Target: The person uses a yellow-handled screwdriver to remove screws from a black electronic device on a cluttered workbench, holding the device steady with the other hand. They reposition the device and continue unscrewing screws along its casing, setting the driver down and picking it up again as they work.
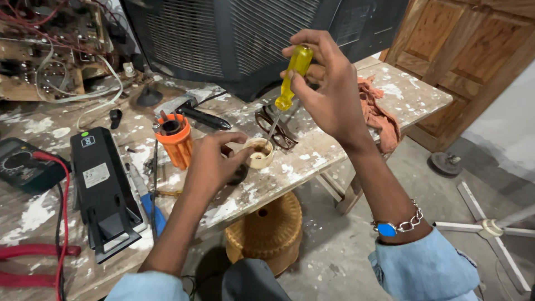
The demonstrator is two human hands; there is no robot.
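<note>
Near the front edge of the paint-spattered table [312,153], the left hand [214,161] pinches a small cream round part [259,153] by its rim; it looks light, rigid plastic, likely brittle, so the rim seems the safest hold. Above it, the right hand [329,92] closes around a yellow-handled screwdriver [291,78], its thin stiff shaft pointing down into the part. Farther back lie spectacles [277,129], an orange ribbed cylinder [176,140] and an orange rag [379,114].

Yellow-handled screwdriver [290,78], gripped upright in the right hand [329,89], tip set into a small cream round plastic part [259,153]. Part pinched by the left hand [214,161] over a paint-spattered wooden workbench [312,150]. Orange ribbed cylindrical holder [177,140] stood beside; black rectangular case [103,192] laid flat nearby.
</note>
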